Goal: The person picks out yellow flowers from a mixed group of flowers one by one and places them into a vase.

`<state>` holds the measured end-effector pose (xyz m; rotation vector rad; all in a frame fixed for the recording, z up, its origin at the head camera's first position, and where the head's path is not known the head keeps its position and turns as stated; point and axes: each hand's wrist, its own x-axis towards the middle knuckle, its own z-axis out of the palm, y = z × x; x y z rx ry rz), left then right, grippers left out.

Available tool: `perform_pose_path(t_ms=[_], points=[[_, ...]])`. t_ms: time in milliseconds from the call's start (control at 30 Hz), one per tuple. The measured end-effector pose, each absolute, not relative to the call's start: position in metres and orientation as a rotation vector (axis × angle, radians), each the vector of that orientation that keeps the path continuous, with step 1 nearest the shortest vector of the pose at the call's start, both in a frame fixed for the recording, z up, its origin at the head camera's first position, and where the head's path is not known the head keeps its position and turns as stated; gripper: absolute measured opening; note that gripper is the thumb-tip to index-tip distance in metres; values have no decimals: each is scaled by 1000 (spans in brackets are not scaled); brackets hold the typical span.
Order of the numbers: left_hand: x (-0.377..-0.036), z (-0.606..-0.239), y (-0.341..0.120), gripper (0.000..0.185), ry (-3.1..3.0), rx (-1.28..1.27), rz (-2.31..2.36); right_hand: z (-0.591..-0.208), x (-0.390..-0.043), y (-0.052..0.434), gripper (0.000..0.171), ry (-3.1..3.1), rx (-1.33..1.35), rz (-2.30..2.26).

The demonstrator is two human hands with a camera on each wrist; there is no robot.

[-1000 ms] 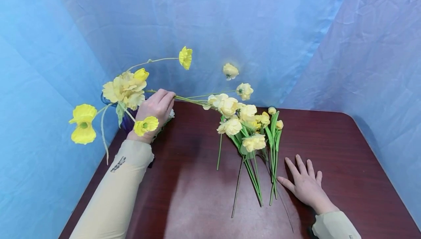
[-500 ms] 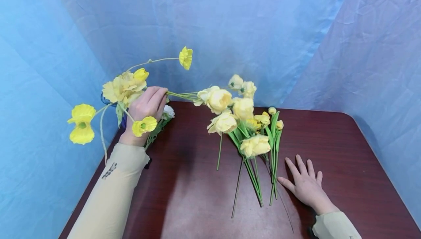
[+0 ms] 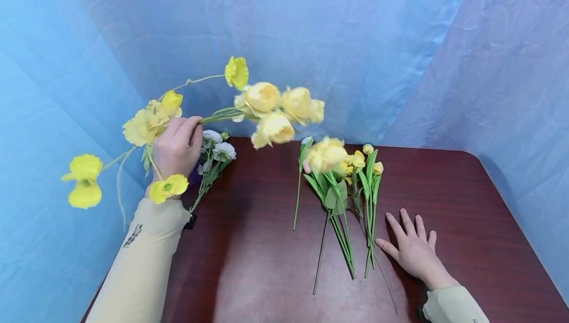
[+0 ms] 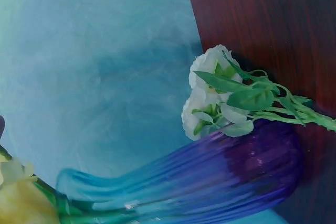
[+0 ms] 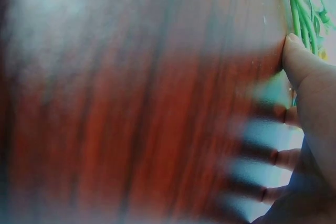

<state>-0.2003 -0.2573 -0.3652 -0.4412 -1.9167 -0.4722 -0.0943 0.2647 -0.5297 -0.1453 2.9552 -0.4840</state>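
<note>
The blue cloth backdrop (image 3: 311, 26) rises behind and beside both hands, and the dark red desk (image 3: 266, 263) lies beneath them. The right hand (image 3: 413, 251) rests flat on the desk with fingers spread, holding nothing, just right of the loose pile of flowers (image 3: 342, 184), whose green stems run toward the person.

The left hand (image 3: 175, 147) has its grip curled round the stems of a yellow rose bunch (image 3: 275, 110), which hangs in the air; the blooms stand out to the right of the grip, over the far edge of the desk. To do this step well, I judge the stems should be kept pinched together low down and turned stem-end first toward the vase mouth, so the heavy heads do not swing and catch the blooms already there.

The blue-to-purple glass vase (image 4: 210, 182) sits directly under the grip, mostly hidden by it in the head view. It holds yellow poppies (image 3: 84, 180) on long arching stems reaching left and up. A white flower sprig (image 3: 213, 152) lies just right of the vase; whether it stands inside I cannot tell.
</note>
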Motion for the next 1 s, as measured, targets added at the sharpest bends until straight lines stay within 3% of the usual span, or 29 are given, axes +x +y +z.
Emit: perform_pose_path(t_ms=[433,767,1000], points=[[-193,-368,-292,16,-1965,-208,-505,-531,-94,265,88,2957,-142,-474],[-193,-365,-302,34,-1890,-46,-598,-532,-93,266,88,2963,-146,-489],[-190,-370,-307,33,-1990,74,-662,-535,-93,267,87,2973,-158,-511]])
